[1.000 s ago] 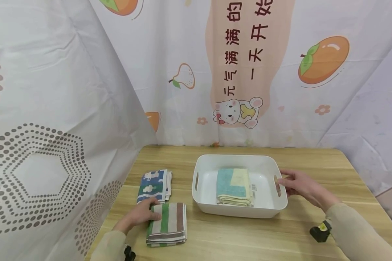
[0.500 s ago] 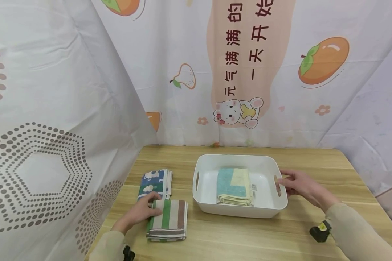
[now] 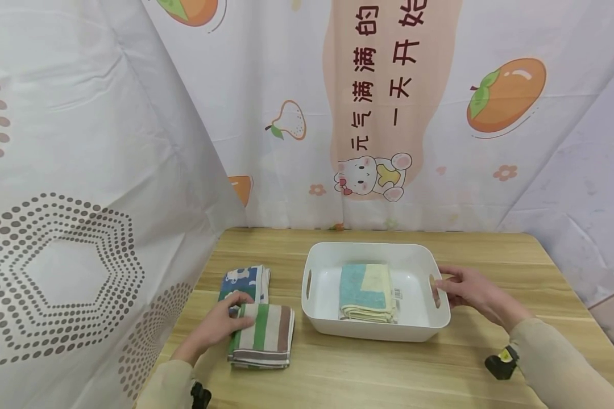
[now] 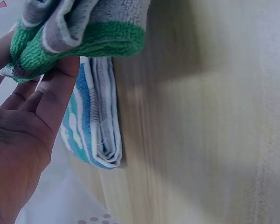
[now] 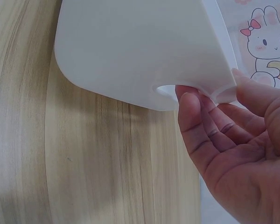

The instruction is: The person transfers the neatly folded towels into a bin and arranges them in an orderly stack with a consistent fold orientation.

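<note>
A folded towel with green, white and brown stripes is pinched at its left edge by my left hand. In the left wrist view the striped towel hangs above the table, thumb on one side and fingers beneath. Behind it lies a folded blue and green towel, partly covered by the hand. My right hand grips the right handle of a white plastic basket, fingers through the handle hole, as the right wrist view shows. Inside the basket rests a folded blue and yellow towel.
All of this is on a wood-grain table. A printed curtain hangs along the far edge, and a white dotted sheet hangs at the left side.
My left hand has moved slightly away from me with the striped towel, which has risen and now covers more of the blue and green towel. The right hand and basket have stayed put.
</note>
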Demonstrator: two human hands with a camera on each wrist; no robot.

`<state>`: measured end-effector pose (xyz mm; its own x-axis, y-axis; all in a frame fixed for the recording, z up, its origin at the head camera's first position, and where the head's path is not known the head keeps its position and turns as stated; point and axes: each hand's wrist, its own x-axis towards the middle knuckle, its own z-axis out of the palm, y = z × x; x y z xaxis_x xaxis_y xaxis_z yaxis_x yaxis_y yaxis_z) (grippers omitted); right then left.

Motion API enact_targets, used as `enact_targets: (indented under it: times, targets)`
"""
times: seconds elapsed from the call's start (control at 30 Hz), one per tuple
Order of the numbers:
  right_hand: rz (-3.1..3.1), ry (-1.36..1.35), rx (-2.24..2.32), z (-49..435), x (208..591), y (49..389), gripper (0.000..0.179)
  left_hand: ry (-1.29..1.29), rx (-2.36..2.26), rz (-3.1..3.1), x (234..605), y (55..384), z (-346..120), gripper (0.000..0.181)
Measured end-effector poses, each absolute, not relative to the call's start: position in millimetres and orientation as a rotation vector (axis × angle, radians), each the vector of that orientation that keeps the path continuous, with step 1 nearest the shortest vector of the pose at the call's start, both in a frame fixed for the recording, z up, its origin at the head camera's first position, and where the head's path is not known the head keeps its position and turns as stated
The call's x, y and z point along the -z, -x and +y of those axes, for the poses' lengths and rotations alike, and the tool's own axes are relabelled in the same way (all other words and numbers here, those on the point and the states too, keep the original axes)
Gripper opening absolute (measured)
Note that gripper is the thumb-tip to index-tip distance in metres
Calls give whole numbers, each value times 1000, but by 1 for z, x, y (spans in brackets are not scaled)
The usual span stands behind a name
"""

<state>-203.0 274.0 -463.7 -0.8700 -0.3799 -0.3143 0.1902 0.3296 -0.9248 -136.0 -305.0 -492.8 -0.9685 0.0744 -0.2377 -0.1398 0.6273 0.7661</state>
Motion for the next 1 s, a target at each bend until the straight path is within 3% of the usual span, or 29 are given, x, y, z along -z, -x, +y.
enact_targets:
  times: [1.0]
  targets:
    - [2121, 166, 1556, 274, 463, 202, 69, -11, -1593, 2524, 447, 142, -307, 50]
